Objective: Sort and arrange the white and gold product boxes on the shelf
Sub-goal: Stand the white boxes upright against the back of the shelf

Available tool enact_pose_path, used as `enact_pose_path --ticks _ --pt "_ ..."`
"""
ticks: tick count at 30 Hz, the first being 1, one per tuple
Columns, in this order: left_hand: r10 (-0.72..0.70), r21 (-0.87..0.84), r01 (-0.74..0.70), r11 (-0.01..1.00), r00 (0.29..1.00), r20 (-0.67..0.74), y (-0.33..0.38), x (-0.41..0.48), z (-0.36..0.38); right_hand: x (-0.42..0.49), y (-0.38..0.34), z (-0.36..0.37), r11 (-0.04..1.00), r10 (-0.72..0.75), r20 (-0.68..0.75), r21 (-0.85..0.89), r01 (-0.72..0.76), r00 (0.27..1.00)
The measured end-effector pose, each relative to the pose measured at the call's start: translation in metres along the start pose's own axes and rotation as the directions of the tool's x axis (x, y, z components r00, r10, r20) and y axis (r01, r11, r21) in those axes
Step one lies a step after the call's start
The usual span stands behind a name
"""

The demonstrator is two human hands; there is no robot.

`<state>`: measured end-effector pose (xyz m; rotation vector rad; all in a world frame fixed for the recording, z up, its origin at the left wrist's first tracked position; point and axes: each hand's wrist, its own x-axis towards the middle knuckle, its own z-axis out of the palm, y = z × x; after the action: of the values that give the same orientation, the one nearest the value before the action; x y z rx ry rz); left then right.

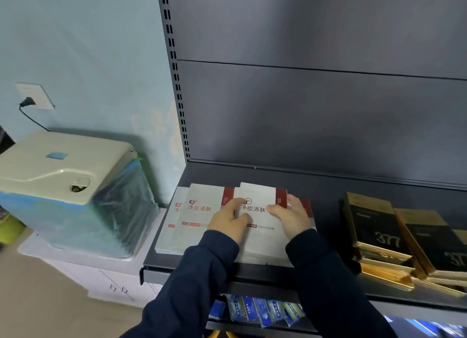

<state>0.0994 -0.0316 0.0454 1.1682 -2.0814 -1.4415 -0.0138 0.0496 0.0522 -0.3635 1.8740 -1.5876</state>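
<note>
left hand (228, 217) — palm down, fingers straight | right hand (293, 216) — palm down, thumb spread

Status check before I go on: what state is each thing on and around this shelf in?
top white box: lying flat, uppermost
left hand: fingers laid flat on that box
right hand: at that box's right edge, thumb on top, grip unclear
left white boxes: lying flat, overlapping
gold boxes: lying flat, overlapping, askew
plug: plugged into the wall socket
</note>
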Motion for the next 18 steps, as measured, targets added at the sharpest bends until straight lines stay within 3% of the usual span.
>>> enact_pose_path --ticks 3,6,7,9,10,11,13,15,18 --pt "0.014 -0.045 -0.014 0.999 1.0 -0.014 0.004 -0.003 0.002 0.005 -0.002 -0.006 0.986 0.074 0.029 0.148 -0.078 0.997" --pt "0.078 -0.154 -0.078 0.985 0.997 -0.008 0.005 -0.003 -0.005 0.01 -0.002 -0.01 0.994 0.062 0.008 0.092 -0.063 0.998" --pt "0.09 -0.148 -0.1 0.984 0.993 -0.075 0.002 -0.003 -0.014 0.011 -0.001 -0.011 0.996 0.067 0.009 0.059 -0.068 0.998" --pt "0.097 0.136 -0.051 0.989 0.929 -0.358 -0.015 0.005 -0.041 0.012 0.0 -0.011 0.997 0.077 0.036 -0.035 -0.075 0.996" --pt "0.087 0.318 0.071 0.945 0.887 -0.454 -0.029 0.011 -0.056 0.011 0.001 -0.009 0.995 0.068 0.053 -0.079 -0.064 0.996" --pt "-0.006 0.384 0.215 0.898 0.879 -0.476 -0.042 0.014 -0.067 0.011 0.002 -0.006 0.993 0.061 0.06 -0.108 -0.055 0.996" --pt "-0.263 0.272 0.366 0.89 0.899 -0.349 -0.056 0.018 -0.073 0.011 0.005 0.003 0.988 0.058 0.088 -0.15 -0.044 0.994" --pt "-0.281 0.154 0.321 0.934 0.93 -0.237 -0.06 0.016 -0.067 0.011 0.007 0.014 0.989 0.065 0.153 -0.141 -0.044 0.986" --pt "-0.263 -0.056 0.258 0.965 0.933 -0.245 -0.062 0.015 -0.075 0.011 0.007 0.026 0.992 0.041 0.167 -0.125 -0.02 0.985"
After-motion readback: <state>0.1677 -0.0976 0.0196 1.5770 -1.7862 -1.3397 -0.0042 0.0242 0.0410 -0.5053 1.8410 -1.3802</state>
